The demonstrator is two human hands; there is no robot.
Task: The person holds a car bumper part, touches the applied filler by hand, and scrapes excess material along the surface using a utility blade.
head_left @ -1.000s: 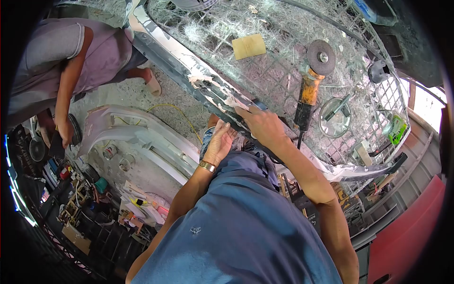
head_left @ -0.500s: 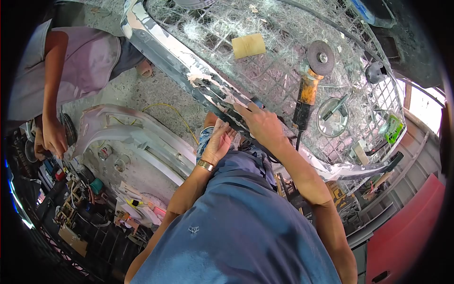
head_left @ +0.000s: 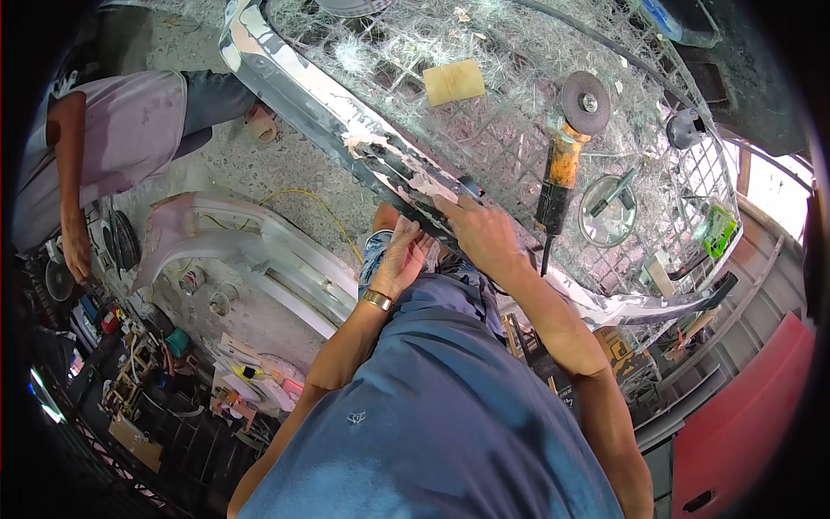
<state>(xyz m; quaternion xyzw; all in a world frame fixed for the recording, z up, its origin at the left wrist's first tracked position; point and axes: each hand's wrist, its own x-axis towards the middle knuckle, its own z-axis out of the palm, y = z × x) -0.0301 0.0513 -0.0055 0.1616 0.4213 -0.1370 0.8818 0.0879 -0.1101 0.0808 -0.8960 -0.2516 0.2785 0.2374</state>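
Observation:
A long dark bumper (head_left: 316,118) with white and pinkish filler patches runs diagonally across the mesh-topped stand. My left hand (head_left: 405,257), with a gold watch on the wrist, touches the bumper's near lower edge, its fingertips at the rim. My right hand (head_left: 484,232) rests on the bumper's upper side, fingers bent over the patched area; whether something small lies beneath them is hidden. Right of my right hand lies an orange and black angle grinder (head_left: 560,177) with its disc at the top. A yellowish sanding sheet (head_left: 455,82) lies flat on the mesh.
Another person (head_left: 121,130) stands at the left, one arm hanging. A grey bumper (head_left: 251,246) lies on the floor, near cans and a yellow cord. On the mesh are a round clear lid (head_left: 608,212) and a green packet (head_left: 718,230). A red panel (head_left: 743,424) stands lower right.
The other person has moved away to the left. My right hand's fingers have shifted slightly on the bumper; my left hand has stayed nearly in place.

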